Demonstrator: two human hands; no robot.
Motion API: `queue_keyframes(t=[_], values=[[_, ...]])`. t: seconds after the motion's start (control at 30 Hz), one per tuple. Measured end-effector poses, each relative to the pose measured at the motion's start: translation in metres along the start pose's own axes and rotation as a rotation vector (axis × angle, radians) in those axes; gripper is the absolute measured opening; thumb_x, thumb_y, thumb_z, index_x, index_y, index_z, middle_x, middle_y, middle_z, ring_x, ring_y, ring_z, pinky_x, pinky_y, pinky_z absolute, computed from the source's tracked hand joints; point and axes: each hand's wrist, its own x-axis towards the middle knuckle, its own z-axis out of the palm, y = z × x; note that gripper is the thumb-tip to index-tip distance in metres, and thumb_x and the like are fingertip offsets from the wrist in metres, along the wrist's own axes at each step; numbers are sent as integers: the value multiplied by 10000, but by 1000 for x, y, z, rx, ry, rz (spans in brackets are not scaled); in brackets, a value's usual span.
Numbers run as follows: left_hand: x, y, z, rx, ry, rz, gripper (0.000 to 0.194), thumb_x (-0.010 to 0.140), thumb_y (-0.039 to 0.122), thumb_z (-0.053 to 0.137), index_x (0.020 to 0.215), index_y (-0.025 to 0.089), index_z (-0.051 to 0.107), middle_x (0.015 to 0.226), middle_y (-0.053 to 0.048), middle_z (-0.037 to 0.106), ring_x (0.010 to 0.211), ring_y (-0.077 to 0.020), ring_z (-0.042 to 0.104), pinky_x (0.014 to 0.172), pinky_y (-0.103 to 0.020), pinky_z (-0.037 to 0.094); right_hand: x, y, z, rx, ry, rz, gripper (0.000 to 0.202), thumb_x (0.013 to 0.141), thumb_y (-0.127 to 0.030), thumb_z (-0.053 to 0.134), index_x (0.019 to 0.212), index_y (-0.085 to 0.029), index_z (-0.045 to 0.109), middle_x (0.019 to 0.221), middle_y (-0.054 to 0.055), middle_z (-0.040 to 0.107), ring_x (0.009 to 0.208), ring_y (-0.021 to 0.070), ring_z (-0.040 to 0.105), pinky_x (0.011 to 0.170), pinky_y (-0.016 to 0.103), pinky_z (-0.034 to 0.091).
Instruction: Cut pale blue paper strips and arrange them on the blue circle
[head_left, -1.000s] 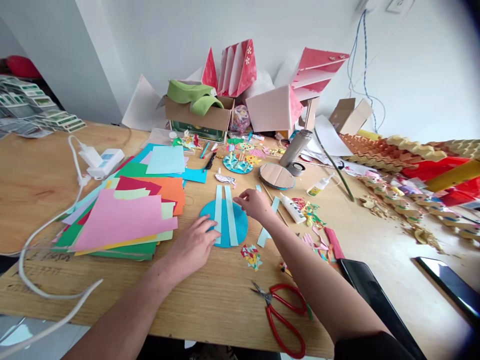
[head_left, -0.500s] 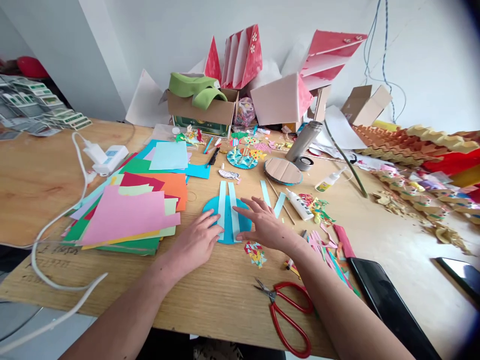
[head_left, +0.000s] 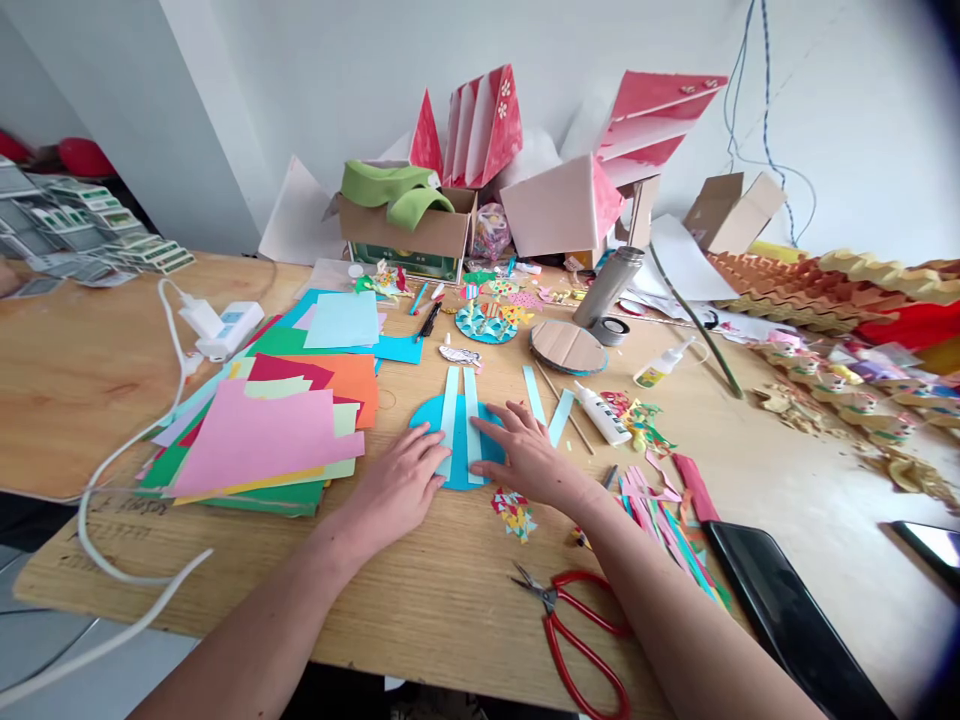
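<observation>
A round blue disc (head_left: 460, 470) lies flat on the table in front of me. Two pale blue paper strips cross it lengthwise, and their far ends stick out past its rim. My left hand (head_left: 401, 475) rests at the disc's left side, fingers stretched, tips at the left strip (head_left: 450, 410). From the other side my right hand (head_left: 529, 455) reaches over the disc with fingers spread, fingertips at the right strip (head_left: 472, 425). Neither hand grips anything. Two more pale strips (head_left: 534, 395) lie to the right, beside a thin wooden stick (head_left: 551, 385).
Coloured paper sheets (head_left: 262, 430) are stacked at left, near a white power strip (head_left: 229, 330). Red-handled scissors (head_left: 585, 630) lie by my right forearm. A glue bottle (head_left: 604, 415), paper scraps (head_left: 514, 515), a cardboard disc (head_left: 568, 346), a steel flask (head_left: 609, 285) and a black phone (head_left: 780, 590) are around.
The view has shifted slightly. My right hand has lowered a little toward the right strip; my left hand stays at the left one.
</observation>
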Motion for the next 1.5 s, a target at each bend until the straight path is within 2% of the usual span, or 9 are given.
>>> queue_keyframes(t=[0.23,0.33,0.67,0.93,1.07,1.17,1.27,1.5], values=[[1,1,-4,13,-14,18,248,902,170,550,1127,161,656,1306,-98,624,1270,-276,501,1075,-485,442,-7,-5,-4,-34,13,-47,642,843,-508,637,1402,-218,512,1451,175,443,1272,370,441,1023,548,378],[1,2,-7,3,-15,29,227,904,173,550,1096,166,670,1278,-89,641,1234,-265,522,1065,-478,450,-9,-9,-7,-77,18,-56,615,838,-509,645,1366,-209,550,1403,183,488,1224,368,480,995,531,401],[3,0,-4,13,12,1,272,912,188,535,1158,173,652,1318,-89,615,1269,-282,492,1058,-484,453,-6,-2,2,-47,97,-78,633,837,-531,640,1382,-231,527,1346,171,509,1196,349,474,966,512,425],[7,0,-3,16,-28,-34,318,932,207,505,1226,144,610,1410,-106,539,1391,-291,368,1118,-488,385,-3,0,6,-34,122,-74,614,866,-544,592,1391,-235,516,1319,169,508,1181,351,456,949,520,417],[6,0,-6,7,-16,-14,279,929,197,509,1174,163,637,1367,-102,574,1347,-282,423,1090,-489,414,-7,-2,4,-48,119,-90,678,832,-577,620,1399,-225,503,1303,172,509,1155,353,467,930,512,422],[4,1,-10,-27,-2,7,206,926,195,513,1040,196,684,1212,-76,660,1206,-254,536,1028,-458,465,-13,-9,-1,-78,95,-123,652,807,-576,653,1349,-228,546,1210,164,550,1102,332,503,902,478,434],[3,5,-14,-50,0,2,153,908,209,550,971,207,689,1124,-69,669,1114,-239,569,982,-434,488,-17,-16,-5,-127,66,-129,627,791,-567,678,1302,-217,578,1147,160,571,1073,331,520,882,469,439],[2,5,-10,-4,-15,-19,228,882,211,589,1099,190,655,1284,-99,614,1268,-281,479,1065,-486,429,-17,-15,-1,-121,87,-125,642,808,-555,665,1337,-207,552,1167,177,572,1076,343,519,870,477,451]])
